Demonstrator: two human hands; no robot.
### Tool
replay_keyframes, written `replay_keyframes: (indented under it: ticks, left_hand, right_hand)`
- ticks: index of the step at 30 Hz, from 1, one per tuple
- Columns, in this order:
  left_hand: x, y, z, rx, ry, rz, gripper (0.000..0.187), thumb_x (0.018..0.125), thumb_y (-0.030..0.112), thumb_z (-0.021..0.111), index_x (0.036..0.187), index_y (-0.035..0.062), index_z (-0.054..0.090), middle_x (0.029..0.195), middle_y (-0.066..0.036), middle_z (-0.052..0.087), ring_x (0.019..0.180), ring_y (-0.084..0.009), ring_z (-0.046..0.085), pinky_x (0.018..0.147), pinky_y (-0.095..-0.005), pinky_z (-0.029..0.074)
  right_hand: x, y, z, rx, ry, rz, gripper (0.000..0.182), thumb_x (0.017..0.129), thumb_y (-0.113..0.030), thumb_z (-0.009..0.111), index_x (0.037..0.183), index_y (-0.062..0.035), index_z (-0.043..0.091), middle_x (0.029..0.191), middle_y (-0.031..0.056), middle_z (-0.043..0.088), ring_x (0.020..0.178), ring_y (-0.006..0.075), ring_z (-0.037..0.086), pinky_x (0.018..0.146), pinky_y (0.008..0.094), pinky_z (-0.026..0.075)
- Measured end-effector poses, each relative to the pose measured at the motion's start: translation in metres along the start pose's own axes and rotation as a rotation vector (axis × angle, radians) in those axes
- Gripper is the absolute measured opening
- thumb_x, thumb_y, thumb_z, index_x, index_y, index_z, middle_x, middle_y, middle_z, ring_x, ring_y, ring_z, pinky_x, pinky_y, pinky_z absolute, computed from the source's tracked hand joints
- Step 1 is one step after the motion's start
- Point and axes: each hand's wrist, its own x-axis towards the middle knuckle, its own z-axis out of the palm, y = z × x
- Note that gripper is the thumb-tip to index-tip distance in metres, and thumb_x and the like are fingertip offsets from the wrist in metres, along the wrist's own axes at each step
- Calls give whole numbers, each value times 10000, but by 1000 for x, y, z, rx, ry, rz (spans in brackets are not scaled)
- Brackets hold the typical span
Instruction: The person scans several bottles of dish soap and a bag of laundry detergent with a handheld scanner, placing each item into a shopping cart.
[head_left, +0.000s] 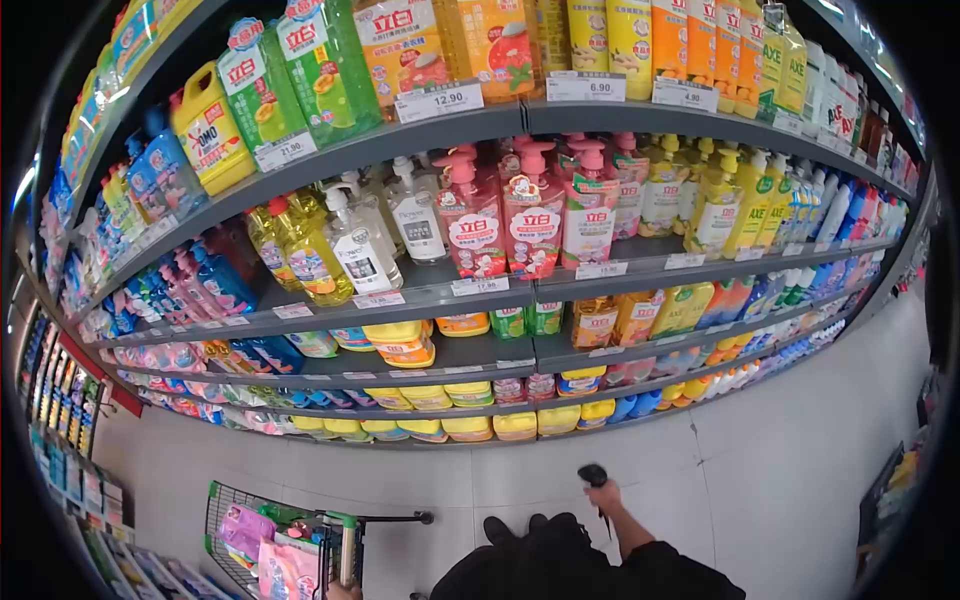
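Note:
My right hand is closed around the grip of a black handheld scanner, held out over the floor in front of me. A dark strap or cord hangs beneath that hand. At the bottom edge, my left hand is wrapped on the handle of a shopping cart; much of this hand is cut off by the frame. In the cart lie a purple package and a pink bag, with several other goods partly hidden.
Ahead, a long grey shelf carries several tiers of detergent, including red pump bottles and green bottles. Price tags line the edges. Pale tiled floor lies below. More shelving stands at the left.

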Motion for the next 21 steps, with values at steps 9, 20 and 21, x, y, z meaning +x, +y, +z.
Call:
replay_keyframes:
  ticks: [9,20,21]
  left_hand:
    - [-38,39,-20,-174,-30,180,375,880,412,702,1028,74,632,748,-122,584,626,-312,556,517,-375,446]
    - [-62,128,-56,-6,-380,215,408,806,339,769,908,-47,688,776,-244,689,722,-388,690,628,-447,533]
    - [-63,127,-48,-1,-380,217,408,806,339,769,908,-47,688,776,-244,689,722,-388,690,628,-447,533]
  right_hand:
    - [-14,-281,-146,698,-69,-488,92,793,1,670,864,-11,613,741,55,637,607,144,607,557,288,476]
    - [-33,-419,-246,877,116,-875,182,877,-65,698,1041,0,650,930,80,702,815,144,659,755,289,538]
    - [-30,-424,-252,880,119,-872,182,877,-65,698,1041,0,650,930,80,702,815,144,659,755,289,538]
